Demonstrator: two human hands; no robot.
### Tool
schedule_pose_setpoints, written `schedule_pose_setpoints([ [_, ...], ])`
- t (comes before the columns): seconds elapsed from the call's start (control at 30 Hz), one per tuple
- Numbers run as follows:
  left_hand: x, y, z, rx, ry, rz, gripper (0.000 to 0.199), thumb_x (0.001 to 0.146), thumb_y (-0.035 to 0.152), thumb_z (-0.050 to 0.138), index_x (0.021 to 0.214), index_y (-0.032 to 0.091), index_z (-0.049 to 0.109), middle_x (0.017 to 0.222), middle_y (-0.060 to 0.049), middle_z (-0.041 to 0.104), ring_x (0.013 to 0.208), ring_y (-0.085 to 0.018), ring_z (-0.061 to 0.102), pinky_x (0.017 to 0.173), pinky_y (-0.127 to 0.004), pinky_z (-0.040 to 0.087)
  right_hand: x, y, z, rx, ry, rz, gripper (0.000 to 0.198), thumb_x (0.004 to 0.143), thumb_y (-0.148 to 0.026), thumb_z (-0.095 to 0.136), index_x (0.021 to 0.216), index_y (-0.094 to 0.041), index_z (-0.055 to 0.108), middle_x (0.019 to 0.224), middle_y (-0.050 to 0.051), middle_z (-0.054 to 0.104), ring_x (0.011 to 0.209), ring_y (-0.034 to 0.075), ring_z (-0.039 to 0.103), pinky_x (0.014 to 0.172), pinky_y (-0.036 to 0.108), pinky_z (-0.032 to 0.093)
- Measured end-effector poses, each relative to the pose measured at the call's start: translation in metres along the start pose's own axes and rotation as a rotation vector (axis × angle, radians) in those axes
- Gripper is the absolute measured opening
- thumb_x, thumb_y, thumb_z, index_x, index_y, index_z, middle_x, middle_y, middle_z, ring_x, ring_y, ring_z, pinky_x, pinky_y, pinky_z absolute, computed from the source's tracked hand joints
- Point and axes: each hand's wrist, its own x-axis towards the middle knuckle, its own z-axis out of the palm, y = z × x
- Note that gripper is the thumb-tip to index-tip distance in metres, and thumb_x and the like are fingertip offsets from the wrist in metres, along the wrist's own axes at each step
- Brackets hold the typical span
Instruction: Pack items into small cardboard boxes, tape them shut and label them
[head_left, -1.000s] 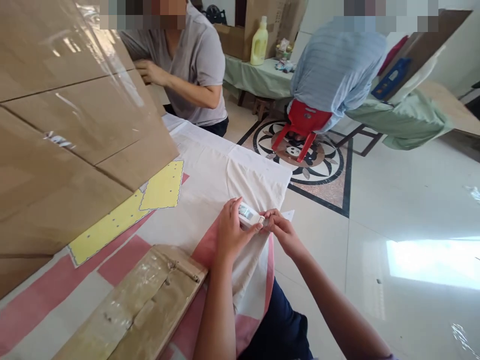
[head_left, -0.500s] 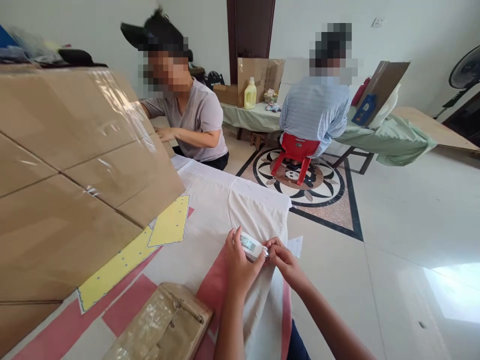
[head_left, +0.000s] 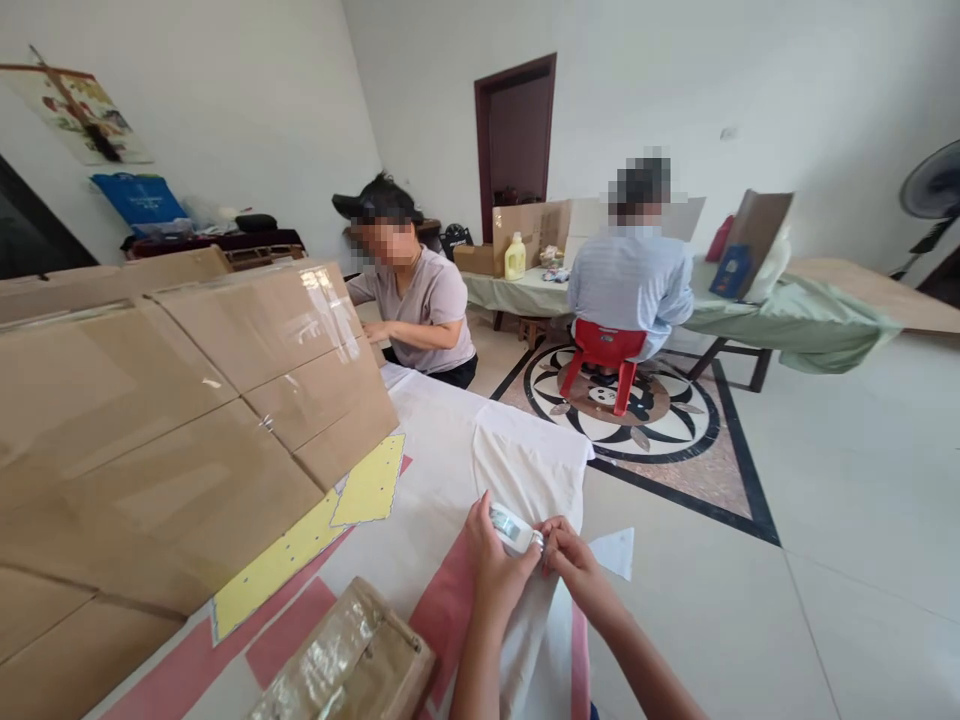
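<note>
A small white bottle-shaped object (head_left: 511,530) with a pale green-and-grey panel lies tilted above the cloth. My left hand (head_left: 493,555) is wrapped round it, thumb along its near side. At its narrow, shiny right end, the fingers of my right hand (head_left: 568,550) are pinched together. What exactly these fingertips grip is too small to make out. Below both hands spreads a white and pink cloth (head_left: 442,470) over the table. A taped brown box (head_left: 352,655) lies left of my left forearm.
A tall cardboard screen (head_left: 187,430) stands at left, with yellow dotted paper (head_left: 371,480) at its foot. One person (head_left: 420,290) sits behind it. Another, in a light blue shirt (head_left: 626,270), sits on a red chair (head_left: 606,345) at a green-covered table (head_left: 817,320).
The view has tilted up and shifted left, so things appear lower and mostly further right. Both hands stay at the white object, with little change in their hold.
</note>
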Motion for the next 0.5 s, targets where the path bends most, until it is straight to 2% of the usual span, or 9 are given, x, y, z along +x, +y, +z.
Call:
schedule_pose_setpoints([
  [0.13,0.004,-0.014,0.006,0.056,0.054,0.080,0.092,0.073,0.030,0.073,0.152,0.021,0.027,0.153,-0.018,0.037,0.147,-0.034,0.037,0.120,-0.049,0.037,0.000,-0.001,0.004,0.038,0.032,0.008,0.046,0.084,-0.054,0.070,0.060,-0.019,0.051,0.103,0.008,0.049,0.108,0.028,0.055,0.070,0.032,0.053],
  [0.27,0.007,-0.023,0.011,0.080,0.088,0.121,0.093,0.072,0.034,0.073,0.152,0.020,0.028,0.150,-0.017,0.038,0.144,-0.034,0.040,0.120,-0.050,0.036,0.001,-0.002,0.005,0.061,0.048,0.014,0.050,0.079,-0.056,0.074,0.057,-0.019,0.047,0.102,0.007,0.048,0.105,0.027,0.056,0.065,0.030,0.053],
  [0.5,0.001,-0.018,0.001,0.019,0.013,0.133,0.089,0.078,0.043,0.070,0.152,0.019,0.027,0.153,-0.018,0.037,0.148,-0.033,0.035,0.121,-0.049,0.035,0.000,-0.002,0.004,0.053,0.045,0.028,0.054,0.077,-0.062,0.074,0.059,-0.018,0.051,0.100,0.005,0.049,0.085,0.018,0.056,0.069,0.032,0.056],
])
